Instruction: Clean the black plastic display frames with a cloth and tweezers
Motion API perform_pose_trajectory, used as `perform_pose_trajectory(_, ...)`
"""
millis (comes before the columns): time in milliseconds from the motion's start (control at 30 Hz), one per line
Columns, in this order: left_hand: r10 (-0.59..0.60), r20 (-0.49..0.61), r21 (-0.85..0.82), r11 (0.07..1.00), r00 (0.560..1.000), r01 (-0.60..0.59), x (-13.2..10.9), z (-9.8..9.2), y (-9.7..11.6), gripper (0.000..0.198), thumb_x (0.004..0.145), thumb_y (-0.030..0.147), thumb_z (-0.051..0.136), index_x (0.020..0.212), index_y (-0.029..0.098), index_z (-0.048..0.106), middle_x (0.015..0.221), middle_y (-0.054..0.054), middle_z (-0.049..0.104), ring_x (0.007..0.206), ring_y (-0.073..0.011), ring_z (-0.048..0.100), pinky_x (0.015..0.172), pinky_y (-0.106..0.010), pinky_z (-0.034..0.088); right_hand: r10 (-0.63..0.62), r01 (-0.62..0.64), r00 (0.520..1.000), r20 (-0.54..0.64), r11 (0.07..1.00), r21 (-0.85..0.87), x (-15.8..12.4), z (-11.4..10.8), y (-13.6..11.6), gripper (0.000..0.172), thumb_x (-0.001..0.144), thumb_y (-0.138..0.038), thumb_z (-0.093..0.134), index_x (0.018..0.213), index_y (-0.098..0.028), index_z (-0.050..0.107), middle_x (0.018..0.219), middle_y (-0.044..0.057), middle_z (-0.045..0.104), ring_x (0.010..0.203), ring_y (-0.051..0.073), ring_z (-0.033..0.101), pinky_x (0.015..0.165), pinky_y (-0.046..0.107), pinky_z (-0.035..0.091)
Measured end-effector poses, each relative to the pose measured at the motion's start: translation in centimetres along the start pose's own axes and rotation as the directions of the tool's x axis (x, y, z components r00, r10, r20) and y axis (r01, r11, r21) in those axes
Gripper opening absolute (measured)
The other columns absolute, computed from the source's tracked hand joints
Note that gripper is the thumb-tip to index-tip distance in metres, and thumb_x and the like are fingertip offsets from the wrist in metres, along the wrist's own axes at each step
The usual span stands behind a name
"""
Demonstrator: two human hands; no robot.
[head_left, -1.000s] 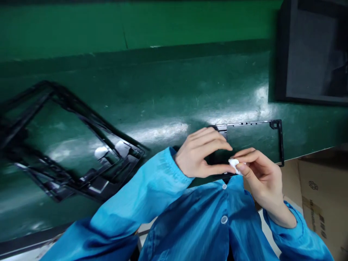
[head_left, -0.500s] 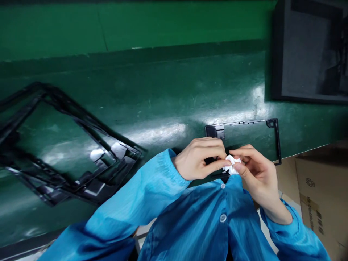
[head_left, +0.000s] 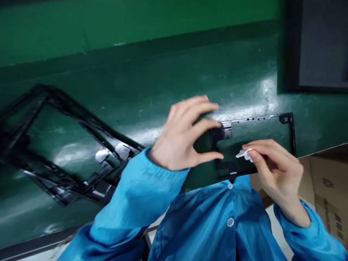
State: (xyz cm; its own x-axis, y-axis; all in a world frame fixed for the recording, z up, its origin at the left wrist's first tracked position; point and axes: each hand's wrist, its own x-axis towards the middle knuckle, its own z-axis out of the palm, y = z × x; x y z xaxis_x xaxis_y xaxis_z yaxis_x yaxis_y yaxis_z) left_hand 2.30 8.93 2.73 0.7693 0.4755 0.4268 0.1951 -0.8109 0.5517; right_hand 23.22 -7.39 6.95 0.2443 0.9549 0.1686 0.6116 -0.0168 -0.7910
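Observation:
My right hand (head_left: 274,165) pinches a small crumpled white wad (head_left: 245,154), which looks like tissue or cloth, between thumb and fingers. It hovers over the opening of a black rectangular plastic frame (head_left: 293,134) lying on the green table. My left hand (head_left: 187,134) is open, thumb and fingers spread, just left of that frame and holding nothing. Its fingertips come close to the frame's upper left corner; whether they touch it I cannot tell.
Several similar black frames (head_left: 81,127) lie stacked crookedly at the left of the green table (head_left: 130,90). A dark box or tray (head_left: 292,47) sits at the upper right. Cardboard boxes (head_left: 326,181) stand beyond the table's edge at the lower right.
My left hand has let go of the white wad, moved up and left, and spread its fingers. My right hand keeps the wad and has moved slightly right. The view has shifted a little.

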Motion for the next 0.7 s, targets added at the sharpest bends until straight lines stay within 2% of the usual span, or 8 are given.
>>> perform_pose_trajectory(33,-0.046,0.013,0.042,0.998,0.999,0.045,-0.1,-0.4,-0.8,0.074,0.081,0.081,0.083,0.127,0.025,0.069,0.153,-0.016,0.066,0.147,-0.0434,0.059,0.119,-0.065,0.047,-0.041,0.041,0.999,0.008,0.997,-0.062,0.4,-0.4,0.2,0.017,0.101,-0.007,0.075,0.106,-0.022,0.08,0.1,0.004,0.081,0.087,0.02,0.075,0.077,0.035,0.058)
perform_pose_trajectory(100,-0.093,0.059,0.057,0.994,0.994,0.09,-0.4,-0.6,-2.0,0.082,0.078,0.086,0.081,0.132,0.027,0.066,0.164,-0.016,0.057,0.159,-0.0473,0.047,0.128,-0.07,0.039,-0.127,0.13,0.992,0.023,0.971,-0.2,1.4,-1.0,0.7,0.019,0.099,-0.004,0.075,0.11,-0.02,0.08,0.099,0.006,0.079,0.084,0.021,0.071,0.076,0.037,0.056)
perform_pose_trajectory(167,-0.104,0.107,0.033,0.994,0.989,0.101,-0.7,-0.2,-2.7,0.082,0.077,0.088,0.08,0.131,0.027,0.065,0.167,-0.015,0.055,0.161,-0.047,0.044,0.131,-0.072,0.035,-0.213,0.226,0.974,0.077,0.926,-0.302,2.5,-1.2,1.1,0.023,0.099,-0.003,0.073,0.115,-0.019,0.079,0.101,0.008,0.078,0.083,0.023,0.067,0.076,0.039,0.054)
perform_pose_trajectory(233,-0.121,0.126,0.01,0.993,0.985,0.12,-0.9,0.4,-2.8,0.08,0.077,0.088,0.079,0.128,0.028,0.065,0.168,-0.013,0.055,0.162,-0.0455,0.044,0.133,-0.072,0.034,-0.293,0.326,0.945,0.148,0.885,-0.332,3.6,-0.8,1.5,0.024,0.101,-0.003,0.07,0.12,-0.018,0.076,0.101,0.008,0.078,0.083,0.023,0.065,0.076,0.039,0.053)
perform_pose_trajectory(333,-0.155,0.137,0.0,0.988,0.978,0.157,-0.9,0.8,-2.8,0.076,0.078,0.089,0.078,0.124,0.029,0.066,0.168,-0.011,0.054,0.162,-0.0431,0.044,0.136,-0.071,0.031,-0.387,0.439,0.897,0.214,0.841,-0.318,5.2,0.4,1.8,0.017,0.105,-0.004,0.064,0.112,-0.018,0.071,0.096,0.005,0.077,0.083,0.022,0.064,0.076,0.037,0.054)
perform_pose_trajectory(400,-0.172,0.152,0.001,0.985,0.973,0.173,-0.9,0.7,-2.7,0.074,0.08,0.088,0.077,0.123,0.03,0.066,0.169,-0.01,0.054,0.163,-0.0429,0.043,0.137,-0.072,0.029,-0.422,0.478,0.877,0.232,0.821,-0.314,6.1,1.6,1.9,0.02,0.105,0.0,0.059,0.102,-0.018,0.068,0.094,0.006,0.075,0.085,0.022,0.063,0.077,0.037,0.054)
perform_pose_trajectory(500,-0.177,0.165,-0.015,0.983,0.97,0.182,-0.8,0.4,-2.8,0.072,0.08,0.086,0.079,0.124,0.03,0.066,0.169,-0.009,0.054,0.163,-0.0435,0.042,0.137,-0.073,0.028,-0.455,0.524,0.849,0.27,0.794,-0.31,6.9,3.2,1.9,0.025,0.106,0.002,0.052,0.098,-0.016,0.068,0.097,0.009,0.07,0.088,0.023,0.059,0.076,0.037,0.052)
perform_pose_trajectory(700,-0.208,0.185,-0.028,0.976,0.961,0.217,-0.6,0.2,-2.7,0.072,0.078,0.087,0.079,0.119,0.03,0.066,0.17,-0.008,0.053,0.165,-0.0429,0.04,0.139,-0.073,0.027,-0.414,0.476,0.874,0.254,0.835,-0.277,7.7,4.5,2.3,0.036,0.105,0.004,0.04,0.092,-0.02,0.062,0.099,0.007,0.06,0.088,0.019,0.056,0.071,0.031,0.049)
